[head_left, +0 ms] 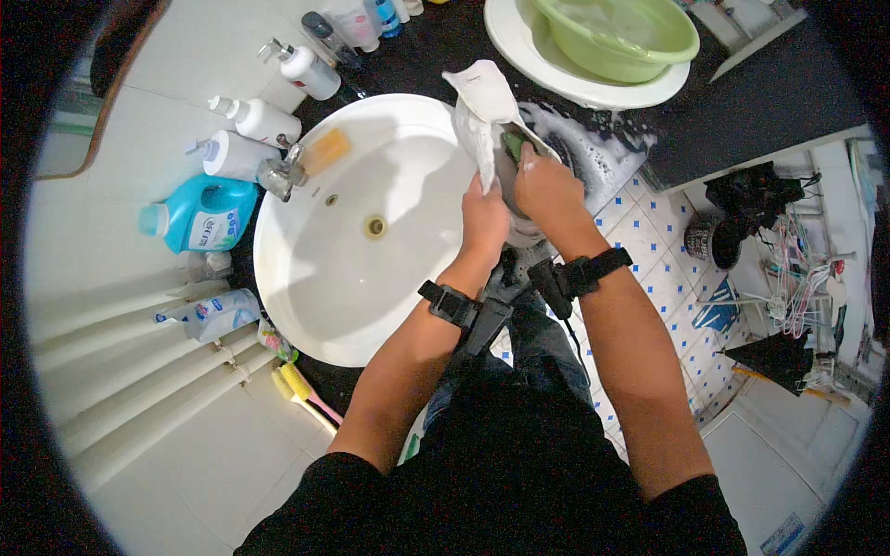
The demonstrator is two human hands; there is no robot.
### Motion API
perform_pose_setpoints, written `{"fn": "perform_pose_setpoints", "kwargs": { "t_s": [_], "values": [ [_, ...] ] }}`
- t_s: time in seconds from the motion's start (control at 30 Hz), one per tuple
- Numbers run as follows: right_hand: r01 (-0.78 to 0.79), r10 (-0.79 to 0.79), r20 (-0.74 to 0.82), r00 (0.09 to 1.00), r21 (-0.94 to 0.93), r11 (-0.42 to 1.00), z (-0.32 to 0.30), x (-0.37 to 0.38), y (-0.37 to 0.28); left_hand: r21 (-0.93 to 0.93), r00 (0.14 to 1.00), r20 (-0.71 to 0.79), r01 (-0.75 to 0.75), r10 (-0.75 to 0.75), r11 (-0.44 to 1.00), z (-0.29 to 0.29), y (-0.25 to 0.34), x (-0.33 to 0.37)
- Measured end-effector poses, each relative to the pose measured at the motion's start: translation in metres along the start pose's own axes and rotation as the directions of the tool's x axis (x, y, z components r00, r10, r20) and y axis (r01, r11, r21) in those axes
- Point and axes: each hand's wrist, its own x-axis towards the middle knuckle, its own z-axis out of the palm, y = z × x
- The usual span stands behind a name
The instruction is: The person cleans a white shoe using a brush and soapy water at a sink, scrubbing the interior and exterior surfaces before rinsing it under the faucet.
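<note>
Clamping a white fabric article (486,88) in the grip of the left hand (486,220), at the washbasin (371,306)'s right edge; pinching a green scrubber (513,145) (mostly hidden) in the right hand (551,192). Apparently mid-scrub, near suds (601,153); calls for steady tension, even strokes.

Basin (408,296): smooth, glossy ceramic. Faucet (283,176): shiny metal. Green tub (640,57): smooth plastic. Blue jug (185,208): glossy plastic. Held white item (487,91): matt, soft-looking, cloth-like.

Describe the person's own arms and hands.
The left hand and right hand are bare. The sleeves are short and black. Each wrist wears a black strap with a boxy dark device; a thin black cable trails from the right one.
</note>
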Motion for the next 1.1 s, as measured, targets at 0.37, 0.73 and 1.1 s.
{"fn": "perform_pose_setpoints", "kwargs": {
  "t_s": [0.37,0.73,1.1],
  "values": [
    [0.035,-0.036,0.005,0.999,0.116,0.993,0.015,0.026,-0.023,-0.055,0.999,0.049,0.025,-0.022,0.998,-0.014,-0.007,0.012],
    [0.156,-0.161,0.027,0.987,0.142,0.978,0.024,0.035,-0.012,-0.194,0.995,0.094,0.036,-0.018,0.980,-0.010,0.000,0.011],
    [0.067,-0.092,0.114,0.989,0.213,0.975,0.016,0.011,-0.007,-0.125,0.992,0.126,0.007,0.009,0.992,-0.005,0.011,0.007]
  ]
}}
